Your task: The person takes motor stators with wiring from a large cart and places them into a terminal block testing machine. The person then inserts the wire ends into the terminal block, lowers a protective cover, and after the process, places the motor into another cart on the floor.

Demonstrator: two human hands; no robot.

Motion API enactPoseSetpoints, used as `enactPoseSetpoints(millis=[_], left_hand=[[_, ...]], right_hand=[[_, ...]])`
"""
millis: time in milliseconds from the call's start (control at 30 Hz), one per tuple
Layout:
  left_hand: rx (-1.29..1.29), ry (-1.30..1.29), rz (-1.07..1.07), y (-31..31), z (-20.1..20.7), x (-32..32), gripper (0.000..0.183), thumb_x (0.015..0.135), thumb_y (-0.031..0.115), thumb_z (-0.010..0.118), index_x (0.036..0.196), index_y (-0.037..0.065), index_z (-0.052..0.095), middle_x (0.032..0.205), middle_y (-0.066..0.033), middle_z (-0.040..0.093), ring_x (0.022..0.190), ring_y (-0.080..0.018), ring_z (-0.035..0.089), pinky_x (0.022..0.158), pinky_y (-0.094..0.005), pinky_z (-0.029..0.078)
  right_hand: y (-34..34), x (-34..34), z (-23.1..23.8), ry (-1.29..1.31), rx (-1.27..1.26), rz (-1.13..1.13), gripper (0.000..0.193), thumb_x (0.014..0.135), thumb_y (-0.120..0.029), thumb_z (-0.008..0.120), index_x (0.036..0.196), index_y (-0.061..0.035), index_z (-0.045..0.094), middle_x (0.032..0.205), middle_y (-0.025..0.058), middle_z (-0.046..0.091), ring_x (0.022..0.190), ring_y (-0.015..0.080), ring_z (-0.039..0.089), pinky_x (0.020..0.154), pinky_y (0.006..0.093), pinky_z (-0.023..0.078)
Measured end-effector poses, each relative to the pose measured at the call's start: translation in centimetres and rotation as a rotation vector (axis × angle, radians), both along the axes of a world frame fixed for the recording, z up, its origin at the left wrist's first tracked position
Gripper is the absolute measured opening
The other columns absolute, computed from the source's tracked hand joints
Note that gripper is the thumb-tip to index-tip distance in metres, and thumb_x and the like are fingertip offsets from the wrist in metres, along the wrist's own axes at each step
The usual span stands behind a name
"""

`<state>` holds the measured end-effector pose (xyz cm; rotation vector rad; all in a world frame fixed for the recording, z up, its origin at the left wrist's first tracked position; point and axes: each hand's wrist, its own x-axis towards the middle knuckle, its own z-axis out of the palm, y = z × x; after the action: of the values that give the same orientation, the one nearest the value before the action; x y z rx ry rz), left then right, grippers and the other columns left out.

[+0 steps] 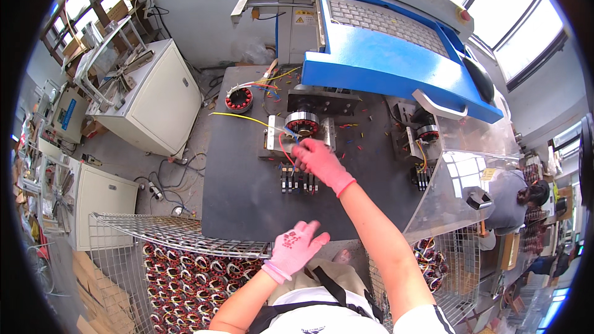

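My right hand [320, 164], in a pink knit glove, reaches to the front of a wound motor stator [302, 124] with red windings. The stator sits between the metal blocks of a fixture [328, 133]. The fingers are drawn together on what looks like a lead wire. A red wire [285, 148] hangs beside them, and a yellow wire [241, 117] stretches off to the left. Just below is a row of black wire clips [299, 182]. My left hand [298, 248], gloved in pink too, hovers by the bench's front edge, fingers apart, holding nothing.
A second stator [239, 98] lies on the dark bench [238, 167] at left. Above hangs a blue machine frame [396, 80]; a clear panel [451, 188] stands right. Wire baskets [117, 260] of stators flank me. Another person [510, 198] sits at far right.
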<state>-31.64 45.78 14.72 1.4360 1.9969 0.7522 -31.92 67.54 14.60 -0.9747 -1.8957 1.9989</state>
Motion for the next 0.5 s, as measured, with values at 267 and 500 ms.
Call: enactPoseSetpoints(millis=[267,500], left_hand=[[-0.085,0.556,0.113,2.3,-6.3,-4.4,0.058,0.085,0.029,0.062,0.136,0.009,0.043,0.105,-0.0087,0.052,0.090,-0.0268,0.059,0.070,-0.0424,0.050],[-0.142,0.747,0.051,2.5,-8.3,-3.9,0.051,0.090,0.029,0.054,0.137,0.009,0.043,0.099,-0.0060,0.052,0.086,-0.0203,0.059,0.066,-0.0371,0.050]], right_hand=[[-0.9,0.5,-1.5,-0.076,0.402,0.122,0.014,0.090,-0.016,0.056,0.093,-0.0019,0.055,0.076,0.0113,0.062,0.064,0.0219,0.059,0.063,0.0351,0.046],[-1.0,0.5,-2.7,-0.119,0.673,0.145,0.017,0.089,-0.019,0.057,0.095,-0.0028,0.056,0.079,0.0136,0.063,0.071,0.0243,0.063,0.066,0.0363,0.047]])
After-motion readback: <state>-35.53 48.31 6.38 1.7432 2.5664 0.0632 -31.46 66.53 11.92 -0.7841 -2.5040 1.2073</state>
